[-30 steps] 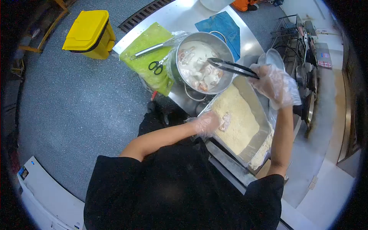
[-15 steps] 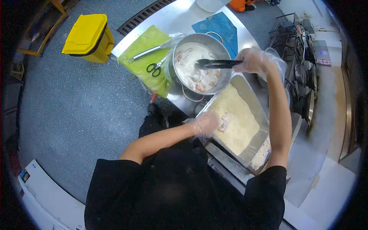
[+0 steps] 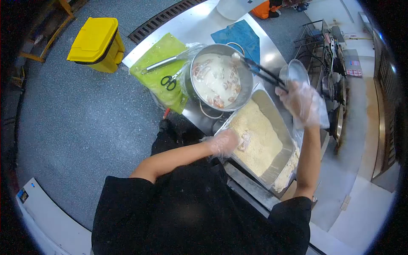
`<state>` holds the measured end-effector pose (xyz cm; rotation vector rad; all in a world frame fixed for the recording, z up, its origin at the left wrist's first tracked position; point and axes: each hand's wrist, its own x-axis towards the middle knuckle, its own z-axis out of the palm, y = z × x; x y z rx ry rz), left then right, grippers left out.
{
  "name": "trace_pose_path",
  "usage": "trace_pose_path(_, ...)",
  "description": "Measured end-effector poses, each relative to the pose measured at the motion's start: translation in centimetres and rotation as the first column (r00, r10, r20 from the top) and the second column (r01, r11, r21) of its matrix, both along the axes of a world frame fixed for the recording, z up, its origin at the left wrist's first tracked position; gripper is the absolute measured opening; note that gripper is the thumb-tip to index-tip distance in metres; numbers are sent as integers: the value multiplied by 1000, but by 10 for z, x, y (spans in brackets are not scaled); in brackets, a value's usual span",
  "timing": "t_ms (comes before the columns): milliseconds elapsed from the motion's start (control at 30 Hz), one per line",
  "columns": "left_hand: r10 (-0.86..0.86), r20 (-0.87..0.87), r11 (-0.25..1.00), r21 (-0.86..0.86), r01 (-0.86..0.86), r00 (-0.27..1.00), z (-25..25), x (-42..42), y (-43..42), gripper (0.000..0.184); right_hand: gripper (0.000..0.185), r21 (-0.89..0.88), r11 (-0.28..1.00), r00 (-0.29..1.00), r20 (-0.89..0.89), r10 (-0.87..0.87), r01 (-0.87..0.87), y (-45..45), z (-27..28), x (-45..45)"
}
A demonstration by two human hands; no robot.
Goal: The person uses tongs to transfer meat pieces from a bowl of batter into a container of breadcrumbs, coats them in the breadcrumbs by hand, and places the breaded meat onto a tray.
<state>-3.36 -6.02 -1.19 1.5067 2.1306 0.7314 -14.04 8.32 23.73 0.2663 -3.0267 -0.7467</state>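
Note:
Gloved in clear plastic, my right hand [image 3: 299, 100] grips black tongs [image 3: 265, 74]. At their tips, above the right rim of a steel pot [image 3: 246, 95], is a pale, coated piece of meat [image 3: 236, 57]. White batter [image 3: 214, 78] with several pieces of raw meat fills the pot's lower part. My left hand [image 3: 225, 142], also gloved, is curled closed over the left side of a metal tray [image 3: 272, 106] of pale yellow crumbs [image 3: 257, 136]. Beside its fingers, a coated meat piece [image 3: 244, 141] lies on the crumbs. What the left fingers hold, if anything, is hidden.
A whisk [image 3: 163, 63] and black-handled scissors [image 3: 170, 80] lie on a green cloth [image 3: 165, 46] left of the pot. Behind it are a blue cloth [image 3: 242, 36] and a white container [image 3: 231, 9]. A metal bowl [image 3: 298, 71] stands at right; a yellow bin [image 3: 93, 40] is on the floor.
My right hand has drawn the tongs up and right out of the batter, with a meat piece at their tips. My left hand stays by the tray's left side.

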Motion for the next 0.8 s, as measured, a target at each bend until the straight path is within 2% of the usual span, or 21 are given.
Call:
trace_pose_path(100, -43, 1, 999, 27, 43, 999, -10, 1, 3, 24, 33, -152, 987, 997, 64, -34, 43, -23, 0, 32)
trace_pose_path(200, 15, 63, 989, 148, -24, 998, -12, -1, -2, 23, 36, -182, 976, 968, 242, -69, 116, -57, 13, 53)
trace_pose_path(300, 24, 30, 994, 110, -27, 999, -22, 4, 4, 23, 39, -247, 965, 934, 357, 6, 88, -53, 14, 69)
trace_pose_path(333, 11, -1, 992, 123, -11, 1000, -25, 6, 4, 24, 40, -196, 968, 893, 447, -53, 155, -52, 21, 71)
trace_pose_path(433, -24, -71, 991, 132, 33, 997, -27, 6, 2, 26, 41, -199, 945, 905, 393, -165, 259, -40, 40, 89)
trace_pose_path(467, -32, -75, 993, 112, 40, 997, -22, 4, 1, 26, 43, -254, 902, 902, 352, -250, 349, -39, 53, 102)
trace_pose_path(567, -24, -80, 994, 102, 32, 997, -24, 4, 1, 28, 40, -313, 924, 966, 206, -158, 218, -10, 76, 134)
trace_pose_path(600, -18, -78, 994, 109, 26, 997, -26, 6, 2, 28, 41, -341, 857, 915, 264, -306, 386, -5, 86, 145)
trace_pose_path(667, -51, -87, 999, 5, 51, 995, -11, 2, 1, 28, 42, -357, 640, 732, 384, -563, 680, 3, 106, 165)
trace_pose_path(700, -69, -89, 997, -46, 65, 994, -7, 2, 1, 27, 41, -355, 688, 773, 327, -543, 633, 8, 111, 176)
trace_pose_path(800, -24, -144, 999, 39, 30, 989, -34, 12, 4, 23, 40, -359, 804, 880, 183, -438, 474, 28, 116, 209)
